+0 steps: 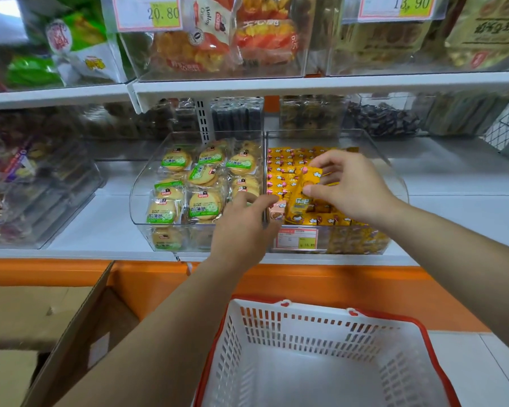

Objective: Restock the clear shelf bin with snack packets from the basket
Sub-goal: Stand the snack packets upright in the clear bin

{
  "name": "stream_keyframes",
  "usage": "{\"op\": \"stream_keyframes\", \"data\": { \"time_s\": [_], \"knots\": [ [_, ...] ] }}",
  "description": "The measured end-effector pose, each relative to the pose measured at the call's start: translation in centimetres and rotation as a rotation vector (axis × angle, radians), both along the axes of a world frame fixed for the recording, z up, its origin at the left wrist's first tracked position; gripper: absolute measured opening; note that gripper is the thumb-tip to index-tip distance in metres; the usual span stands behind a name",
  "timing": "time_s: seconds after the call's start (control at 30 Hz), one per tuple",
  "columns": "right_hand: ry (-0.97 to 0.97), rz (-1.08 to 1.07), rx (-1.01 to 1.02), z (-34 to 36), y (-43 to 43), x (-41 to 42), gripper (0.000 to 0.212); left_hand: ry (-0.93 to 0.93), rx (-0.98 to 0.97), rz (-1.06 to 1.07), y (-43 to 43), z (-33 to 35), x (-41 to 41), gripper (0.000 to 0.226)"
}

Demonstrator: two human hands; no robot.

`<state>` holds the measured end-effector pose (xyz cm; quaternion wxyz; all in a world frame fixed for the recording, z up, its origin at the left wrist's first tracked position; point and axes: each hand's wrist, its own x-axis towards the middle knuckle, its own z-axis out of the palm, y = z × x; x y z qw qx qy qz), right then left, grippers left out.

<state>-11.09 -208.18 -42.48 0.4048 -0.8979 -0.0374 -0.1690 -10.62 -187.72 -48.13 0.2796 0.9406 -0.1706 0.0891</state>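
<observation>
While the right hand is pinching 1 likely light, slippery yellow snack packet by its edge, the left hand is hiding its fingers, grip untellable.

basket below shelf, snack packets in right bin, biscuit bin left

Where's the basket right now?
In the head view, the basket sits bottom centre, below the orange shelf front, right of the cardboard box.
</observation>
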Motion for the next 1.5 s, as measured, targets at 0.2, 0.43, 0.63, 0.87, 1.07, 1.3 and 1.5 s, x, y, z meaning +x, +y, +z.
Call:
{"op": "stream_keyframes", "data": {
  "time_s": [0.2,0.43,0.63,0.87,1.07,1.3,1.5],
  "knots": [
    [-0.041,0.070,-0.191,-1.7,0.5,0.1,0.037,-0.030,-0.053,0.030,-0.6,-0.2,0.6,0.031],
    [0.032,0.124,-0.482,-4.6,0.9,0.1,0.034,-0.153,-0.024,0.044,-0.7,-0.4,0.6,0.026],
    [0.117,0.195,-0.516,-5.7,0.2,-1.1,0.050,-0.332,0.119,-0.092,-2.0,0.2,-0.7,0.032],
    [0.063,0.167,-0.306,-3.0,-2.0,2.8,0.018,-0.236,0.291,-0.124,-2.2,-0.5,-1.9,0.034],
    [0.167,0.297,-0.304,-2.4,-0.1,6.2,0.017,-0.227,0.301,-0.121,-2.4,-1.2,-2.9,0.045],
    [0.283,0.411,-0.524,-2.0,1.9,8.6,0.009,-0.244,0.355,-0.117,-2.1,-0.8,-3.1,0.052],
    [0.335,0.443,-0.594,-1.6,2.5,9.2,0.007,-0.251,0.343,-0.126,-2.1,-1.1,-3.0,0.050]
  ]
}}
